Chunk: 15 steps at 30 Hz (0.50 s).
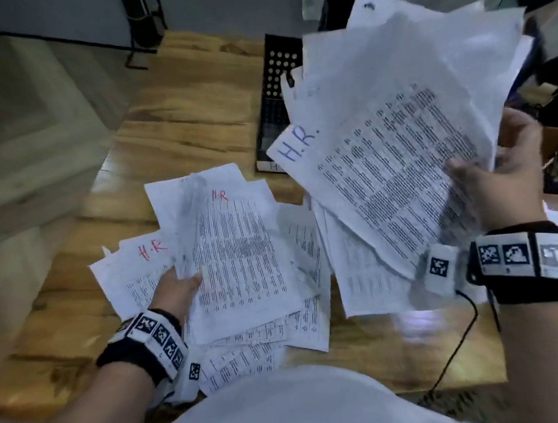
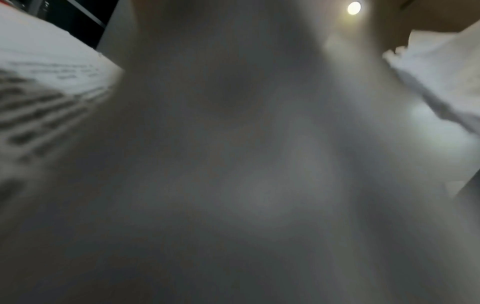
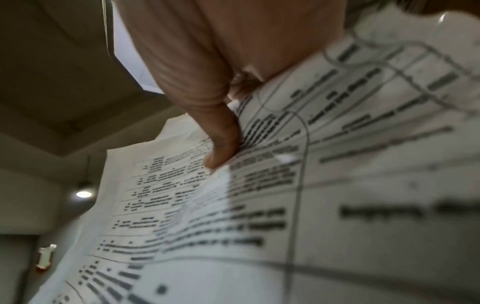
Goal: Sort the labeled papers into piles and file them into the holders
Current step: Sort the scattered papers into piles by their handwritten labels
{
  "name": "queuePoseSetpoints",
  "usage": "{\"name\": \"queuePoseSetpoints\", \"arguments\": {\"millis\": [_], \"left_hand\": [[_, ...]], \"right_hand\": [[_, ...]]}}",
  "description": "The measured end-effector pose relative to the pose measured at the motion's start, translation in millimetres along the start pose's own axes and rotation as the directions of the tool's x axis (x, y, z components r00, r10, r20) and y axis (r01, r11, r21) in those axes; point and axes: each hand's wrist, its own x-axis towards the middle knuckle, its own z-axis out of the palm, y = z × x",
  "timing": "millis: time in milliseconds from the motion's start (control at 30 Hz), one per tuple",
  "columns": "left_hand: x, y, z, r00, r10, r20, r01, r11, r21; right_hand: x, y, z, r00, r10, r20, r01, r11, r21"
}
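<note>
Printed papers lie scattered on the wooden table (image 1: 185, 117). My right hand (image 1: 493, 171) grips a thick fanned stack of papers (image 1: 385, 152) by its right edge and holds it raised over the table; the top sheet is marked "H.R." in blue. In the right wrist view my thumb (image 3: 221, 133) presses on the printed stack (image 3: 337, 185). My left hand (image 1: 175, 287) pinches the left edge of a loose sheet (image 1: 237, 250) marked "H.R" in red, fingers under it. Another red "H.R" sheet (image 1: 132, 271) lies to its left. A blurred grey sheet (image 2: 233, 164) fills the left wrist view.
A black perforated holder (image 1: 278, 70) stands at the table's back, partly hidden behind the raised stack. More sheets (image 1: 267, 343) lie fanned near the front edge. A black cable (image 1: 463, 340) runs over the table's front right. Floor lies to the left.
</note>
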Motion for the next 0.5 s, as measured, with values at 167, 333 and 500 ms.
{"name": "queuePoseSetpoints", "arguments": {"millis": [167,333,500], "left_hand": [[-4,-3,5,0.998,-0.019,0.066,0.018,0.999,0.027],[-10,-2,0,0.991,-0.032,0.128,0.069,0.954,-0.292],[-12,-3,3,0.986,0.04,0.162,-0.021,0.993,-0.117]], "right_hand": [[-19,21,74,0.93,0.191,0.314,-0.196,0.98,-0.014],[-66,93,169,0.781,0.444,0.44,-0.329,0.89,-0.316],[-94,122,199,0.658,0.517,0.548,-0.252,0.836,-0.487]]}}
